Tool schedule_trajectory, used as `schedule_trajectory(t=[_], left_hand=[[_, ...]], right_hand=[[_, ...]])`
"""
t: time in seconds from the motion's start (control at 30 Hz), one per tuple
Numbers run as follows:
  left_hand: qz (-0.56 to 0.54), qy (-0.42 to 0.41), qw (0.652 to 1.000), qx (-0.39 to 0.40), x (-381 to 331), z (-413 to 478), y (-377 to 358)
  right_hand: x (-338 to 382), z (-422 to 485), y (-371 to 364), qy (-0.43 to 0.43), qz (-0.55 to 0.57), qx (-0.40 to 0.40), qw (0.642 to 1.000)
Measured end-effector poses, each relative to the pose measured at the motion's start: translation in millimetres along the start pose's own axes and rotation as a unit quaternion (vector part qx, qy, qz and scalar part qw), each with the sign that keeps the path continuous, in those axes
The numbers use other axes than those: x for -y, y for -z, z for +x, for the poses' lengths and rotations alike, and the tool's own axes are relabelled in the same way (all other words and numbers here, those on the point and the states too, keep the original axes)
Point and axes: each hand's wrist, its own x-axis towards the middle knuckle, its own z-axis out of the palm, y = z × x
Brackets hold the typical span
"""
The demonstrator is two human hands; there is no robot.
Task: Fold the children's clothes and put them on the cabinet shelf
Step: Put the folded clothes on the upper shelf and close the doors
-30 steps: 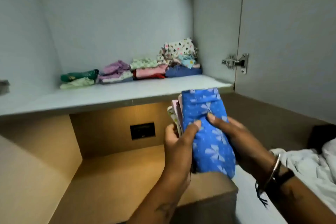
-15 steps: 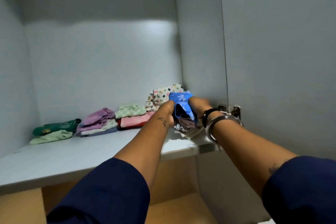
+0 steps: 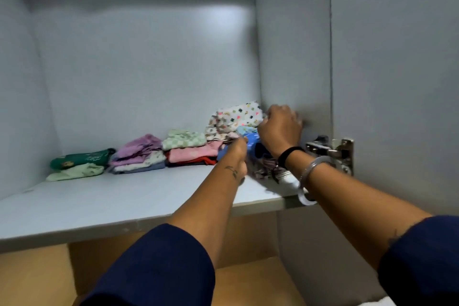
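Right hand point(image 3: 279, 129), centre right of frame: knuckles curled atop the stack. Left hand point(image 3: 237, 154): fingers gripping the blue floral garment point(image 3: 253, 140), soft folded cloth, tucked against the patterned pile point(image 3: 236, 118) at the smooth grey shelf point(image 3: 99, 201)'s right end. Further left: flat folded bundles, pink point(image 3: 192, 154), lilac point(image 3: 137, 150), green point(image 3: 79, 160). Metal hinge point(image 3: 330, 150), right.

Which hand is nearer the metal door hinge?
Right. The right hand is just left of the hinge; the left hand is further left, at the blue garment.
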Motion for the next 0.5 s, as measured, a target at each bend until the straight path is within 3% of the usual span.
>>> schedule_trajectory(t=[0.1, 0.17, 0.23, 0.33, 0.5], left_hand=[[0.090, -0.071, 0.992, -0.056, -9, -39, 40], [0.228, -0.166, 0.948, -0.146, -12, -91, 76], [0.361, -0.254, 0.874, -0.206, -6, -150, 124], [0.440, -0.331, 0.762, -0.339, 6, -255, 203], [0.435, -0.490, 0.508, -0.560, -7, -448, 309]], right_hand=[[50, -21, 24, 0.099, 0.043, -0.036, 0.993], [90, -41, 41, 0.152, 0.083, -0.013, 0.985], [139, -70, 57, 0.206, 0.121, 0.018, 0.971], [227, -122, 88, 0.320, 0.178, 0.046, 0.929], [380, -232, 164, 0.576, 0.207, -0.015, 0.790]])
